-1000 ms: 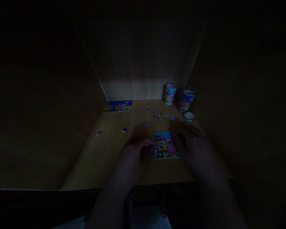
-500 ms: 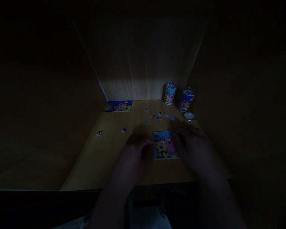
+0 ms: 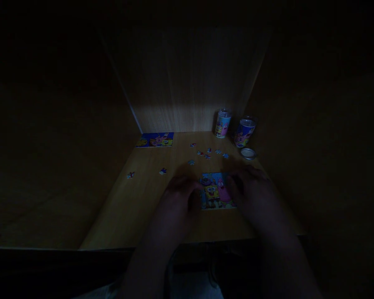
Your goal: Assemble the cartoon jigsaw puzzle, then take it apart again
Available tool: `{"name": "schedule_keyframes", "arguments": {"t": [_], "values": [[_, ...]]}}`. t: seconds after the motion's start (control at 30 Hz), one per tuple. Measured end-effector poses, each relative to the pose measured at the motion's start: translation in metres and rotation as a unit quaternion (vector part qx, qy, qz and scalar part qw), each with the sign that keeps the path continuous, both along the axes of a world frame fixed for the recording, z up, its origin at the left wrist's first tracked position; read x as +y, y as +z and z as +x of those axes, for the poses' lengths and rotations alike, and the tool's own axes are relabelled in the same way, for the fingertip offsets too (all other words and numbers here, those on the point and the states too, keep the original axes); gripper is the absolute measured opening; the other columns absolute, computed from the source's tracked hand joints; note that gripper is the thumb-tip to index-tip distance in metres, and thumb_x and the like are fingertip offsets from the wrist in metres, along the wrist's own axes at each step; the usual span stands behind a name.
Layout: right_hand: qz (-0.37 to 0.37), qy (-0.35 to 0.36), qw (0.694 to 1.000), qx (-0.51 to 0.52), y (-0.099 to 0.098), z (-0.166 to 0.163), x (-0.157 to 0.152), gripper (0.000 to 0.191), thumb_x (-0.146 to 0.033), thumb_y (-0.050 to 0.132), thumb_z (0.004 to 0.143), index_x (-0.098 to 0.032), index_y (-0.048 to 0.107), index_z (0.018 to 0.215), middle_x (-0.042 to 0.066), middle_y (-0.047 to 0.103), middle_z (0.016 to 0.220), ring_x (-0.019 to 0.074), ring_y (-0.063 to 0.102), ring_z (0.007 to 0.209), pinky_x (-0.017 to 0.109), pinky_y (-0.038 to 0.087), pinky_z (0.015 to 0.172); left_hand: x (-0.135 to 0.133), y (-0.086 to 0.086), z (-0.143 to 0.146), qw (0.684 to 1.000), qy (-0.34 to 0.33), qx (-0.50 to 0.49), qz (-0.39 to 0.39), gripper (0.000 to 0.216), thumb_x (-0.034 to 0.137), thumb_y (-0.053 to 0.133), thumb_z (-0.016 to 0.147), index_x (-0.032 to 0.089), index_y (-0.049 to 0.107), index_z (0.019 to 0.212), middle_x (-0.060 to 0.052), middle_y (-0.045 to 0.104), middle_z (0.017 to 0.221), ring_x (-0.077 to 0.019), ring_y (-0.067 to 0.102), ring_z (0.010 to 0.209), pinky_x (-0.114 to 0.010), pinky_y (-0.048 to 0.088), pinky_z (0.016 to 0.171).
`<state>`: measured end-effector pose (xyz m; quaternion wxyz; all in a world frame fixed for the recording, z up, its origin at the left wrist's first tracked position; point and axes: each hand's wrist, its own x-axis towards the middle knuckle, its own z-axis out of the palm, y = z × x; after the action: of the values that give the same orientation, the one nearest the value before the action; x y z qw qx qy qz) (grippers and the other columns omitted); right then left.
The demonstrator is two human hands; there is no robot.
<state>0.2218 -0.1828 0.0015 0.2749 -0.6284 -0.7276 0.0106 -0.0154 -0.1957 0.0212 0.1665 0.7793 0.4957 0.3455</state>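
Observation:
A small cartoon jigsaw puzzle (image 3: pixel 216 192), partly put together, lies near the front of a wooden desk (image 3: pixel 143 207). My left hand (image 3: pixel 179 197) rests at the puzzle's left edge with its fingers curled down onto the desk. My right hand (image 3: pixel 251 189) covers the puzzle's right edge, fingers bent over it. The scene is very dark, so I cannot make out whether either hand holds a piece. Several loose puzzle pieces (image 3: pixel 207 153) lie scattered behind the puzzle.
Two cartoon-printed tins (image 3: pixel 222 123) (image 3: pixel 244 132) stand at the back right, with a round lid (image 3: pixel 248 153) lying before them. A blue picture card (image 3: pixel 155 140) lies at the back left. Two stray pieces (image 3: pixel 163 170) (image 3: pixel 130 175) sit left. Wooden walls enclose the desk.
My left hand has slid slightly forward along the puzzle's left edge. My right hand has barely shifted. The view has tilted a little.

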Motion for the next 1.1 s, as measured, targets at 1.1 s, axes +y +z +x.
{"name": "schedule_keyframes", "arguments": {"t": [1.1], "values": [[0.009,-0.026,1.0,0.012,-0.004,0.001,0.001,0.025,-0.032,0.054,0.109,-0.021,0.074,0.099,0.015,0.077,0.11,0.0334,0.07,0.105,0.05,0.054,0.099,0.011,0.004,-0.049,0.985,0.154,0.049,0.063,0.019,0.026,0.058,0.106,0.022,0.076,0.109,-0.009,0.079,0.109,-0.031,0.074,0.104,-0.047,0.059,0.096]]}}
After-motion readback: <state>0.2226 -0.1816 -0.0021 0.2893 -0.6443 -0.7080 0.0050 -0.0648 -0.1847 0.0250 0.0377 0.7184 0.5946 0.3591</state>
